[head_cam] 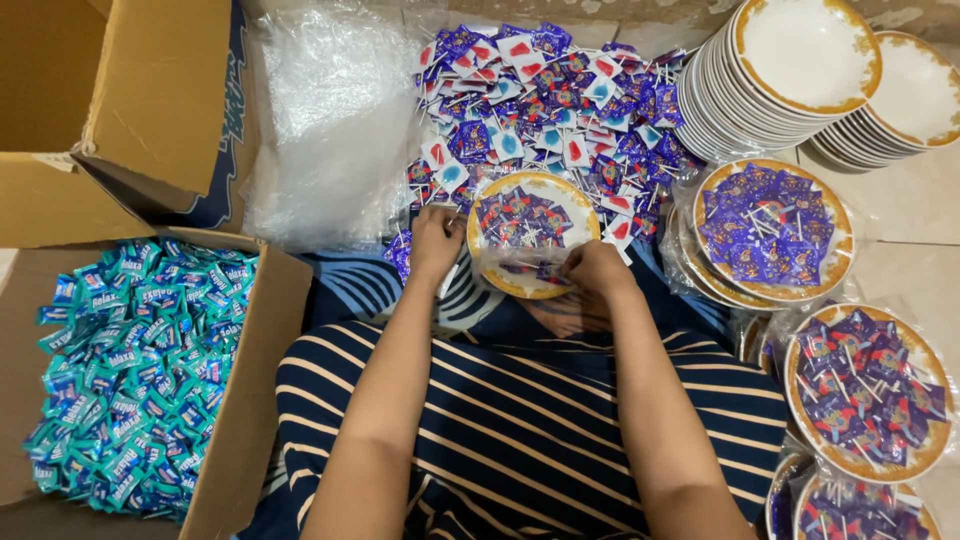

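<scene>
A gold-rimmed white plate (pixel 585 218) filled with purple-wrapped lollipops rests over my lap, with clear plastic film around it. My left hand (pixel 436 240) grips the plate's left edge. My right hand (pixel 594 268) is closed on the film at the plate's near rim. Just beyond the plate lies a big heap of loose purple, red and blue lollipops (pixel 545 105) on the floor.
Stacks of bare plates (pixel 790 60) stand at the far right. Several filled, wrapped plates (pixel 770 230) lie along the right side. A cardboard box of teal candy sachets (pixel 135 370) sits at my left, an open box (pixel 120 100) and clear plastic bags (pixel 330 120) beyond it.
</scene>
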